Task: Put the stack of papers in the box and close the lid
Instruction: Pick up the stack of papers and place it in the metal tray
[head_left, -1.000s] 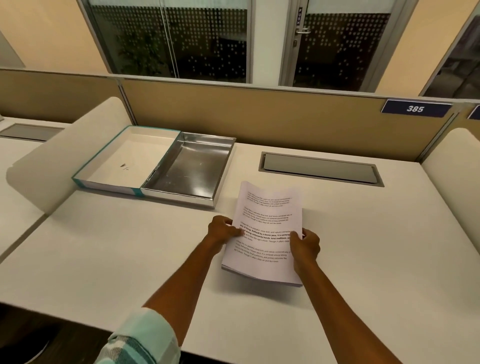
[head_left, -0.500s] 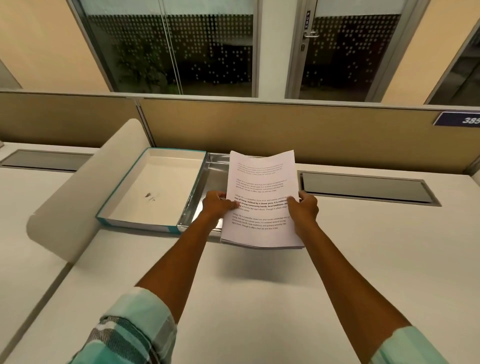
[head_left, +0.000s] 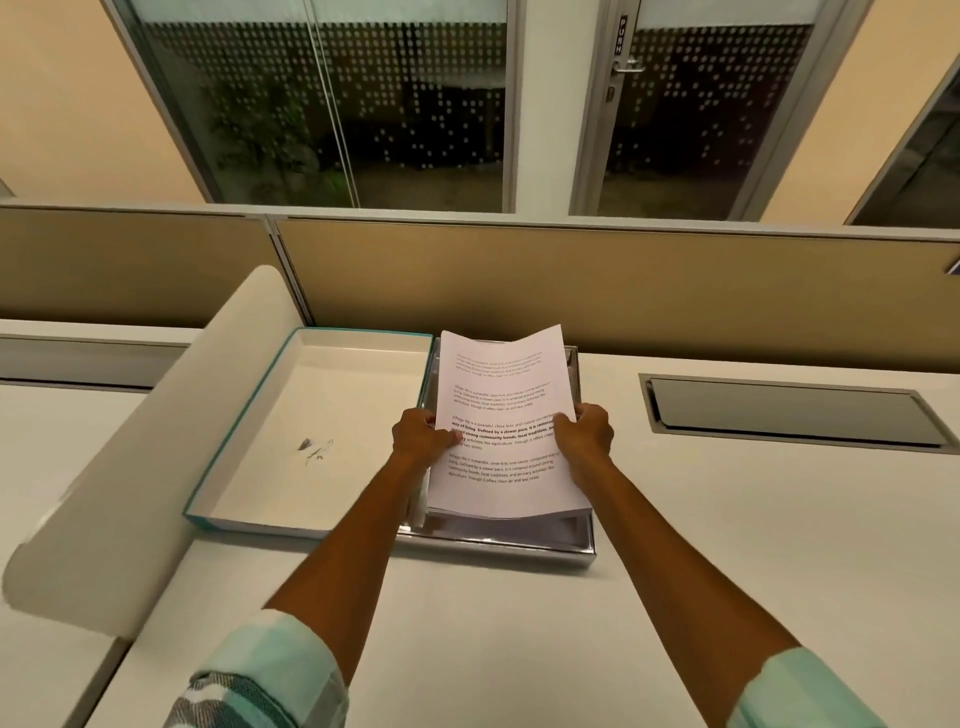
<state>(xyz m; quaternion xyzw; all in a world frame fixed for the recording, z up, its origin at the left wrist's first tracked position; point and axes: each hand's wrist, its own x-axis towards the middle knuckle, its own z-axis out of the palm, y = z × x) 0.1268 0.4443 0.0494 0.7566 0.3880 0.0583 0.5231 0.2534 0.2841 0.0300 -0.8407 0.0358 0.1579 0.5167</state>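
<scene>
A stack of printed white papers (head_left: 501, 415) hangs over the silver half of the open box (head_left: 498, 548), its near edge low inside the tray. My left hand (head_left: 418, 439) grips the stack's left edge and my right hand (head_left: 584, 434) grips its right edge. The box's lid (head_left: 311, 431), white inside with a teal rim, lies open flat to the left of the silver tray. Most of the tray's floor is hidden under the papers.
A white desk (head_left: 727, 545) carries the box. A curved white side divider (head_left: 130, 467) rises to the left of the lid. A tan partition wall (head_left: 623, 291) stands right behind the box. A metal cable hatch (head_left: 789, 413) is set into the desk at the right.
Both hands carried the papers from the near middle of the desk forward and left, from above the table to over the silver tray. The view moved closer to the box.
</scene>
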